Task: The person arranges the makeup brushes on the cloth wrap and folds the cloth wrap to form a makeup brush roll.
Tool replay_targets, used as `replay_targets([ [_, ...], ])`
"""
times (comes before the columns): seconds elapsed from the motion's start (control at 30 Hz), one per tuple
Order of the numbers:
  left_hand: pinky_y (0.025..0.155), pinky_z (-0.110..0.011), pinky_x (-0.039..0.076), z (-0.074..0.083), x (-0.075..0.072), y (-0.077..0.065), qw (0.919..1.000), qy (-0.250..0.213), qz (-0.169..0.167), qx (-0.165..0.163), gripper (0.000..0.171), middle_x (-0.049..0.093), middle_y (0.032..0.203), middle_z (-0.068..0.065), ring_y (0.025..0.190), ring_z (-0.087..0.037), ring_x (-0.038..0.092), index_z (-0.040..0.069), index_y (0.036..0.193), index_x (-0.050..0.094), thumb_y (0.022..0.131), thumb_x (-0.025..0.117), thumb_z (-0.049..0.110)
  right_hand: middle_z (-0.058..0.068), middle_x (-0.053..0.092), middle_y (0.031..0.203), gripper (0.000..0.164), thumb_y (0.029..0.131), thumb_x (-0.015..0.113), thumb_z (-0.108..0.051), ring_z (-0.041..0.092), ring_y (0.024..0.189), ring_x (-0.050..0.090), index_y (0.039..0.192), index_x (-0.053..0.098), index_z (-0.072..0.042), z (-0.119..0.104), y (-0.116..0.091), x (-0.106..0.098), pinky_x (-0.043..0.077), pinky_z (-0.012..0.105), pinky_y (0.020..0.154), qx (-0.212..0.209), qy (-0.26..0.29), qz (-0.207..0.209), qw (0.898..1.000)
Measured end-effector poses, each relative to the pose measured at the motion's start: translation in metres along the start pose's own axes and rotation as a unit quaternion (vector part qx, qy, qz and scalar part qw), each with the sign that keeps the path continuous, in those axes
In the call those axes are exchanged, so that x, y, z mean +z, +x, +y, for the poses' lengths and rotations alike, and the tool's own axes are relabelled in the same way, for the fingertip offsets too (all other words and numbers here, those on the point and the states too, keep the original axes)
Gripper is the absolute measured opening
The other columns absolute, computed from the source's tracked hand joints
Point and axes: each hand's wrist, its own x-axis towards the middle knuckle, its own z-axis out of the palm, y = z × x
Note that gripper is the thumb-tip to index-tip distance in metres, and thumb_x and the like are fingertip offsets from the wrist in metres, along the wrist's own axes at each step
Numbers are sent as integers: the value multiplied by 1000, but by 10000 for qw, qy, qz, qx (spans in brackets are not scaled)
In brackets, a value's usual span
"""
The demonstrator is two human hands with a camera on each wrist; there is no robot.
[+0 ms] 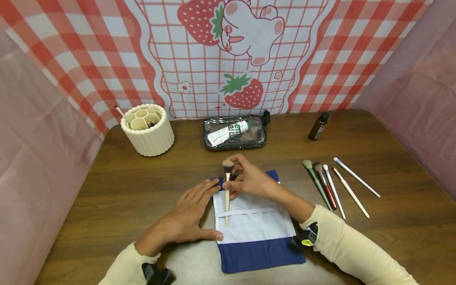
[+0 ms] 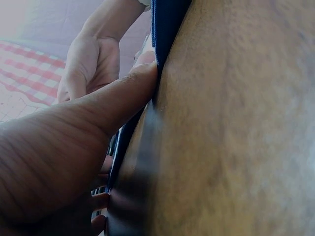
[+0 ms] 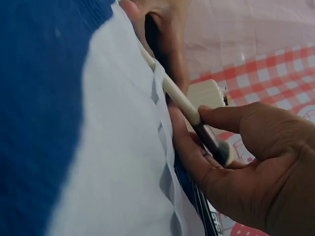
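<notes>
A navy and white fabric brush roll (image 1: 256,227) lies unfolded at the front middle of the table, with a white elastic band (image 1: 249,212) across its white lining. My right hand (image 1: 251,178) pinches a makeup brush (image 1: 227,190) near its metal collar, bristles toward the back. In the right wrist view the pale handle (image 3: 179,98) of this brush passes under the elastic band (image 3: 165,132) at the roll's left end. Spread flat, my left hand (image 1: 190,211) rests along the roll's left edge, its thumb (image 2: 133,83) pressing the near part of that edge.
Several makeup brushes (image 1: 342,186) lie to the right of the roll. Toward the back stand a ribbed cream brush holder (image 1: 149,134) at left and a small dark bottle (image 1: 318,127) at right. Between them lies a clear zip pouch (image 1: 256,138) with a white tube inside.
</notes>
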Motion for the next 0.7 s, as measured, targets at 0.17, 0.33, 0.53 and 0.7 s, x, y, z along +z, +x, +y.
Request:
replay_targets([
  [0.17, 108, -46, 14, -1, 0, 0, 10000, 21, 6, -2, 114, 9, 154, -1, 140, -24, 8, 13, 148, 18, 63, 54, 81, 23, 52, 105, 60, 82, 69, -7, 35, 73, 64, 130, 34, -4, -1, -3, 7, 53, 42, 63, -102, -829, -182, 9963],
  [0.33, 109, -45, 12, -1, 1, 0, 10000, -24, -32, 2, 114, 8, 154, -1, 140, -24, 7, 13, 148, 17, 64, 54, 81, 12, 59, 97, 41, 86, 66, -20, 22, 70, 64, 120, 48, -7, 13, 0, 5, 51, 35, 60, -298, -1581, -289, 9865],
  [0.53, 109, -45, 12, -1, 2, 0, 10000, -19, -13, 55, 114, 8, 154, -2, 140, -25, 7, 12, 148, 17, 64, 54, 80, -1, 62, 77, 18, 91, 56, -36, 12, 63, 60, 98, 60, -19, 27, 4, 1, 48, 29, 57, -652, -2338, -416, 9692],
  [0.7, 109, -46, 12, -1, 2, 0, 10000, 26, -19, 61, 114, 7, 154, -2, 140, -25, 6, 11, 148, 17, 65, 54, 80, -7, 56, 81, 22, 92, 54, -38, 7, 65, 56, 84, 66, -22, 26, 2, 0, 46, 26, 59, -998, -3008, -433, 9475],
])
